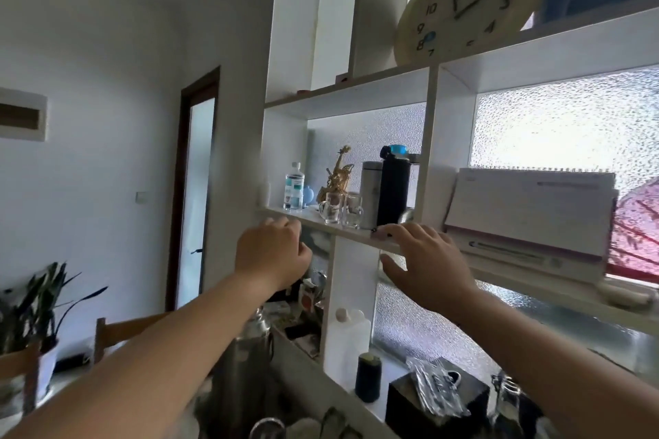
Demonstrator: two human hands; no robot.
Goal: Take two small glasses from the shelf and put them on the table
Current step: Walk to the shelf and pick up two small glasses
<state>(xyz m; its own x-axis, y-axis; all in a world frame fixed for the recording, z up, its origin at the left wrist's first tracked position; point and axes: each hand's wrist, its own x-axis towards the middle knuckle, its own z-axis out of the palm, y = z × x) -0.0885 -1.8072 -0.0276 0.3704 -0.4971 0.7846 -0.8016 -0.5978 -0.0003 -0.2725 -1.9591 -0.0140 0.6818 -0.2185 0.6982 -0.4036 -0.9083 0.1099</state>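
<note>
2 small glasses [338,211] seen on shelf [351,232], above and between both grips. Left hand [271,253] curled, empty; right hand [422,260] spread, empty.

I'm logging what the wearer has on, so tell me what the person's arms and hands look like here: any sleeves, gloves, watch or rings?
Both forearms are bare as far as the picture shows: no sleeves, gloves, watch or bracelet. The left hand and right hand show no rings that I can make out, though motion blur softens the fingers. No markings visible.
</note>
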